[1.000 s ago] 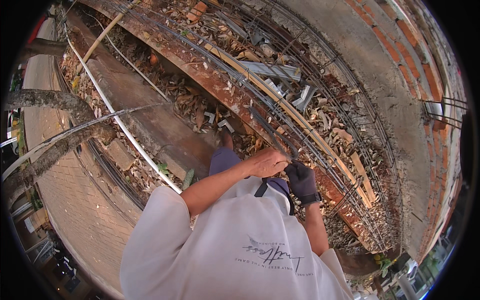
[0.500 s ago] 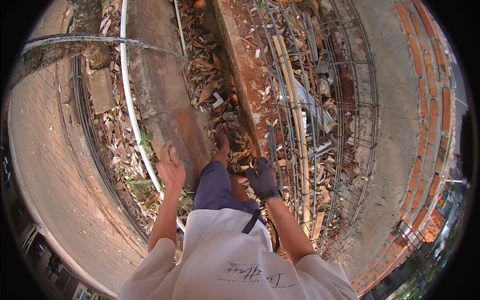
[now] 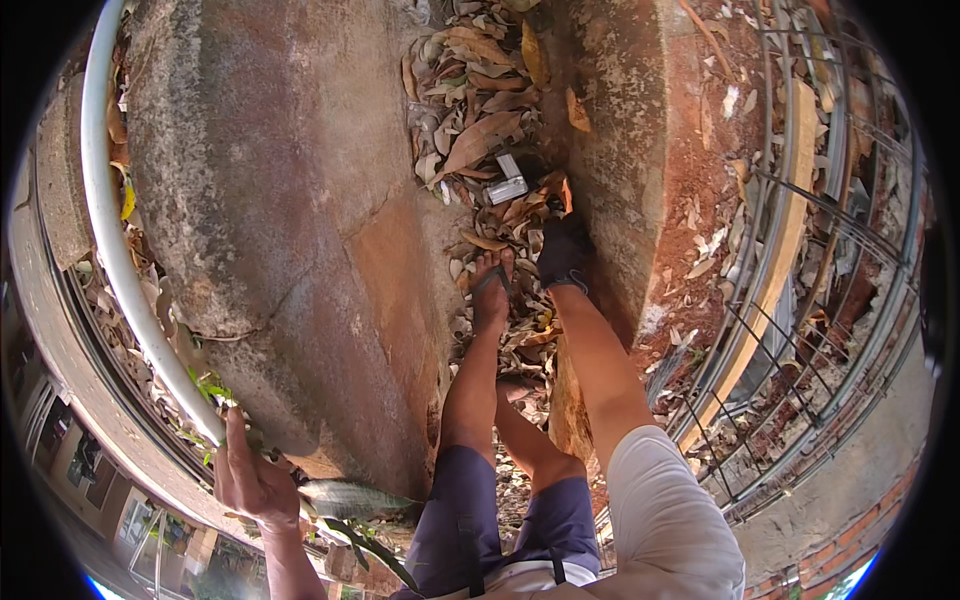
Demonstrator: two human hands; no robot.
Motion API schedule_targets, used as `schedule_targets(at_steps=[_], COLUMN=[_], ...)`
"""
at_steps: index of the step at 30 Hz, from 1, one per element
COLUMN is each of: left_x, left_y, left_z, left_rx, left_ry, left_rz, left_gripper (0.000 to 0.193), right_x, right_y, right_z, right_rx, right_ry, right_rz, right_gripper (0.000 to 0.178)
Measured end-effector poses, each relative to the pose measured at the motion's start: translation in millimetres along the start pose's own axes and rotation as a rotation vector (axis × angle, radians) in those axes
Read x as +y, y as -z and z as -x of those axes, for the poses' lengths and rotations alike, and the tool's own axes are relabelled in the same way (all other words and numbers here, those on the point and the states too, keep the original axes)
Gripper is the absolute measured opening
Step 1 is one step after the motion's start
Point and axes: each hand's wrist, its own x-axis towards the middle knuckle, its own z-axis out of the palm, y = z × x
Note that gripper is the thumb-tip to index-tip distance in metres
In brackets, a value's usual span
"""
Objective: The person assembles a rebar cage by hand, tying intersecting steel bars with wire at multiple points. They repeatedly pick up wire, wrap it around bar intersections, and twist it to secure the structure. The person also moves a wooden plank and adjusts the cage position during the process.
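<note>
Down in the leaf-filled channel, my right hand (image 3: 565, 252) wears a dark glove and reaches among the dry leaves (image 3: 490, 135) beside my forward foot. An orange-brown leaf (image 3: 567, 195) shows just past its fingertips. Dark shadow hides how those fingers are bent. A small grey-white block-like piece (image 3: 508, 180) lies on the leaves slightly farther off. At the lower left, my bare left hand (image 3: 250, 480) has its fingers stretched out and holds nothing visible. It is by the end of the visible white pipe (image 3: 120, 260), near some green leaves.
A broad, worn concrete slab (image 3: 270, 150) borders the channel on the left, and a concrete wall (image 3: 615, 130) on the right. Beyond that wall are reddish soil, a wooden strip (image 3: 765, 300) and a cage of steel bars (image 3: 830, 210). My sandalled foot (image 3: 490, 280) stands in the channel.
I have bent down closer to the ground. My gloved right hand has moved forward and down into the channel leaves. My left hand has shifted left, beside the pipe.
</note>
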Motion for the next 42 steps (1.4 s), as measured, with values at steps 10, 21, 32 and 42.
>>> schedule_targets(at_steps=[10,21,32,42], left_x=[2,-1,2,7], left_y=[3,-2,3,40], left_z=[4,3,4,14], left_rx=[-0.011,0.022,0.022,0.098], left_ry=[0.037,0.063,0.162,0.167], left_rz=[-0.062,-0.029,0.000,0.221], left_gripper=[0.043,0.044,0.061,0.046], right_x=[-14,-83,-48,-10], right_y=[24,19,219,519], right_z=[-45,-103,10,208], right_rx=[-0.154,-0.592,-0.146,0.080], right_ry=[0.492,0.165,0.158,0.214], right_rz=[0.002,-0.184,-0.319,-0.560], right_gripper=[0.024,0.039,0.040,0.050])
